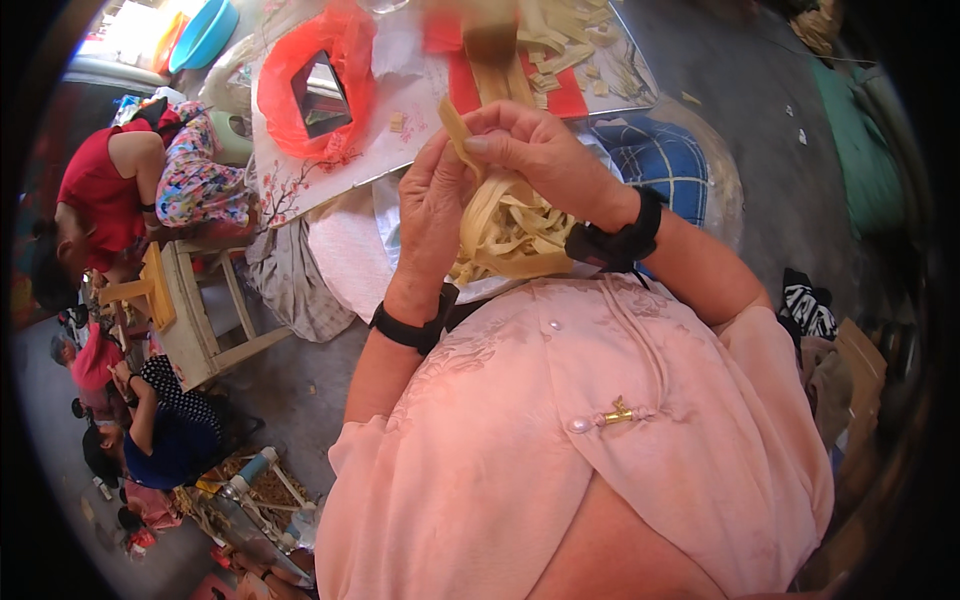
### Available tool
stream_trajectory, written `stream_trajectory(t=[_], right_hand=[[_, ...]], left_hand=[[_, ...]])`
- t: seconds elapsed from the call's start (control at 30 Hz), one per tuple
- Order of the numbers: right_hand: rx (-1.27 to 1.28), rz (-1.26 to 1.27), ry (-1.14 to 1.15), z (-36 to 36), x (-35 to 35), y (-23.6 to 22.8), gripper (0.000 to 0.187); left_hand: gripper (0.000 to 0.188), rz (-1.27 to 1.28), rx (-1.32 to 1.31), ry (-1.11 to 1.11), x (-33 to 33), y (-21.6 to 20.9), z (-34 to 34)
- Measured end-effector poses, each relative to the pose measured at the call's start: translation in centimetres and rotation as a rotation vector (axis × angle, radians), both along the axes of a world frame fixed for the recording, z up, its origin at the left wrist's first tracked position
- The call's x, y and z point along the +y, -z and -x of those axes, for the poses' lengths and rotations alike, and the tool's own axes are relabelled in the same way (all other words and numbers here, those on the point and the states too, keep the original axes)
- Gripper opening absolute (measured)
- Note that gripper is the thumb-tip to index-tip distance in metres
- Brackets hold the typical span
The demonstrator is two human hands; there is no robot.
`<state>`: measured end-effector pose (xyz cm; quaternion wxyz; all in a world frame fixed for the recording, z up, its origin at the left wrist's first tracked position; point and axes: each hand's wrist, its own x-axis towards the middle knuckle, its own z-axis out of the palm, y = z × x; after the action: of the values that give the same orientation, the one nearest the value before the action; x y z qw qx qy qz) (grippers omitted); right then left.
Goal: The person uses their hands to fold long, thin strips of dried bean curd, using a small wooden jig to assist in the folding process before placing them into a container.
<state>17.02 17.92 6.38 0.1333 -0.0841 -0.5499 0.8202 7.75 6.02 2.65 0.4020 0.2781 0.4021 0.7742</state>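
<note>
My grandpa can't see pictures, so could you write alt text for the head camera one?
A tan strip is in the grip of a person's left hand and right hand, above a heap of similar strips. Ahead is a table with a red plastic bag; other people are at left.

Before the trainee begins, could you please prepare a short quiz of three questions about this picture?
1. What do the left hand and the right hand hold between them?
2. True or false: the plaid cloth lies to the left of both hands.
3. Which colour are the wristbands?
A) white
B) black
C) red

Key:
1. A pale yellow strip.
2. False; the plaid cloth is to their right.
3. B.
</note>
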Motion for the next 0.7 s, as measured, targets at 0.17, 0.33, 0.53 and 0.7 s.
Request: stream_trajectory(t=[0.17, 0.33, 0.53, 0.7], right_hand=[[0.031, -0.654, 0.286, -0.2, -0.7, 0.7, 0.022], [0.031, -0.508, 0.239, -1.9, -2.3, -0.6, 0.029], [0.101, -0.689, 0.453, -1.2, 1.2, 0.6, 0.021], [0.283, -0.926, 0.373, -1.6, 1.0, 1.2, 0.022]], left_hand=[[0.026, 0.078, 0.322, -0.217, 0.9, -1.0, -0.8], [0.019, 0.197, 0.778, -0.419, 1.1, 0.4, -1.4], [0.026, 0.325, 0.849, -0.486, 0.3, 1.3, -0.2], [0.044, 0.410, -0.195, 0.252, -0.9, -0.1, 0.5]])
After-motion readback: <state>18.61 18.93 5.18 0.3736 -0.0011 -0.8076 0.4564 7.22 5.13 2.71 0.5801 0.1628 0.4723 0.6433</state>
